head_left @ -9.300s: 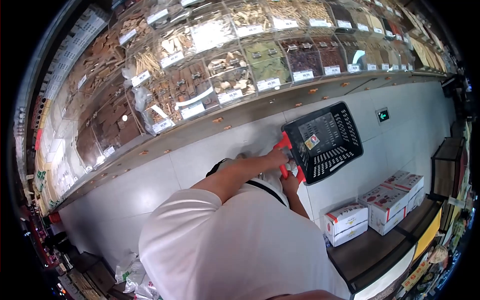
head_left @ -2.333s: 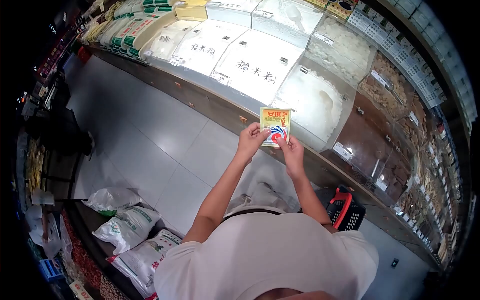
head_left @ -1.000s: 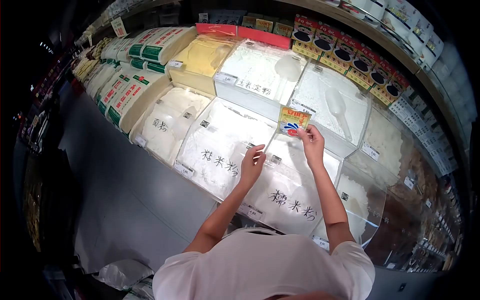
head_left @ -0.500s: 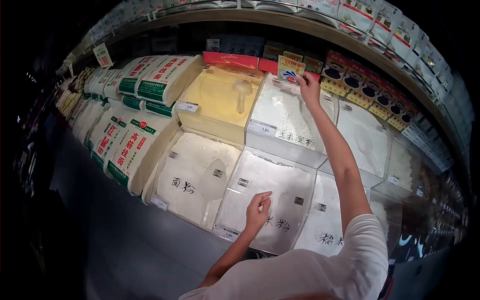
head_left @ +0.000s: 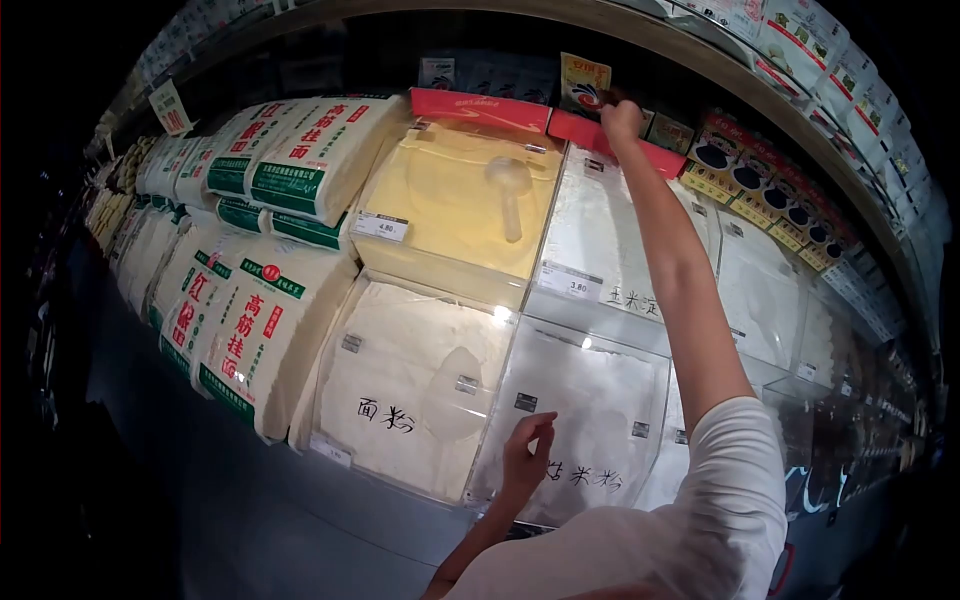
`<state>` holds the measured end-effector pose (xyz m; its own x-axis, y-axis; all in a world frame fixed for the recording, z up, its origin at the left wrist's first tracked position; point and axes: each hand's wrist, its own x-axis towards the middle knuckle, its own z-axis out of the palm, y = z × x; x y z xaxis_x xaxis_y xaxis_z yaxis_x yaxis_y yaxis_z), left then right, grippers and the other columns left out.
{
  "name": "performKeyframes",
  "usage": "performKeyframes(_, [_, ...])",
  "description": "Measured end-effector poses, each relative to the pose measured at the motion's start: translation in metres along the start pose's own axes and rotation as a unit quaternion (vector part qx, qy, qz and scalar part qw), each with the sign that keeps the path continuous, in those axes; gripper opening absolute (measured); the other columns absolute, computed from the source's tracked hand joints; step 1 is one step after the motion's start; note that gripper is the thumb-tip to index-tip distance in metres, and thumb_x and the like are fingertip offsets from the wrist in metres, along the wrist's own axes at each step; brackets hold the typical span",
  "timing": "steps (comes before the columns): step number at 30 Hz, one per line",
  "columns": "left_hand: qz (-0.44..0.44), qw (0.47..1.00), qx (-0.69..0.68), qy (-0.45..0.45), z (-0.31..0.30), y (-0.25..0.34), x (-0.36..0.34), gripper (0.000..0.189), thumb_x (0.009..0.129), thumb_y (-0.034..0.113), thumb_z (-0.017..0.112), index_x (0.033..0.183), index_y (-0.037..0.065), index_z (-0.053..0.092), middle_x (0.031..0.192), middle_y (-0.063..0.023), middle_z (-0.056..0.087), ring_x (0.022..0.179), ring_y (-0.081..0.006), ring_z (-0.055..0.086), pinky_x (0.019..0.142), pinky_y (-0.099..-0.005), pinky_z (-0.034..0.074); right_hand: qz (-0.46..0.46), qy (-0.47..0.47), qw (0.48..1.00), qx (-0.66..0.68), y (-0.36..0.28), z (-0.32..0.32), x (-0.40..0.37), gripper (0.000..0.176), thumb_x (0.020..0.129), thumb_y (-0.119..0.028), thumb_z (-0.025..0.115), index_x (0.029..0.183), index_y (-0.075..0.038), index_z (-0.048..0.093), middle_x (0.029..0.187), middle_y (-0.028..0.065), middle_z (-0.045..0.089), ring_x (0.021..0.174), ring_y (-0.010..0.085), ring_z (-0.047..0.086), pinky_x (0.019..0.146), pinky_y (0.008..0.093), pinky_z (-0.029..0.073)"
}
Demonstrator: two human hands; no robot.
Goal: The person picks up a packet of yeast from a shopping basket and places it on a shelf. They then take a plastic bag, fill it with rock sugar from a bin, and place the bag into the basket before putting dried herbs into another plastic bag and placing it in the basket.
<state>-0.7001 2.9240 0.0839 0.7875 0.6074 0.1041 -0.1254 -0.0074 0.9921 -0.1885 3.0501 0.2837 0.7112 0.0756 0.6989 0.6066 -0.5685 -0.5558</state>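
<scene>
At the top, my right hand (head_left: 622,120) pinches the lower right corner of a small yellow packet (head_left: 584,82), which stands upright above the red shelf strip (head_left: 618,146). My right arm reaches over the white powder bin marked 3.80 (head_left: 583,225). Low in the middle, my left hand (head_left: 527,454) hovers in front of a clear-lidded bin of white powder (head_left: 590,385). Its fingers are curled, thumb and forefinger close together, with nothing seen between them.
Stacked noodle bags (head_left: 262,330) fill the left side. A yellow powder bin (head_left: 440,200) holds a scoop (head_left: 511,200). Boxes with dark bowl pictures (head_left: 748,180) stand at right. An upper shelf edge (head_left: 500,14) crosses overhead.
My right hand has carried the yellow packet up and back, from over the bin to behind the red strip. The view has shifted, and my left hand stays similarly curled.
</scene>
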Motion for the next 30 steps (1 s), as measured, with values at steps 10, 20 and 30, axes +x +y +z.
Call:
performKeyframes(10, [0.007, 1.0, 0.012, -0.003, -0.001, -0.011, 0.007, 0.019, 0.09, 0.002, 0.057, 0.109, 0.003, 0.062, 0.104, -0.0088, 0.064, 0.091, -0.015, 0.063, 0.079, -0.026, 0.05, 0.004, -0.067, 0.991, -0.116, 0.015, 0.009, -0.013, 0.03, 0.076, -0.023, 0.068, 0.085, 0.006, 0.069, 0.083, 0.0276, 0.064, 0.084, 0.0414, 0.064, 0.077, 0.0448, 0.052])
performKeyframes(20, [0.021, 0.999, 0.008, -0.038, 0.017, 0.001, -0.01, 0.021, 0.089, 0.001, 0.058, 0.109, 0.003, 0.062, 0.101, -0.0091, 0.064, 0.087, -0.0161, 0.063, 0.08, -0.0269, 0.049, -0.067, -0.097, 0.971, 0.21, 0.035, -0.081, -0.113, 0.041, 0.084, -0.012, 0.066, 0.123, -0.003, 0.057, 0.116, 0.0113, 0.052, 0.092, 0.0185, 0.059, 0.081, 0.0272, 0.05])
performKeyframes(30, [-0.051, 0.988, 0.017, -0.146, 0.08, 0.02, -0.041, 0.031, 0.095, 0.01, 0.053, 0.126, 0.006, 0.053, 0.116, -0.0084, 0.059, 0.103, -0.0146, 0.058, 0.089, -0.0274, 0.045, 0.183, -0.313, 0.846, 0.391, 0.046, -0.301, -0.314, 0.034, 0.094, -0.019, 0.057, 0.124, -0.002, 0.056, 0.111, 0.0073, 0.062, 0.097, 0.0125, 0.061, 0.083, 0.0246, 0.047])
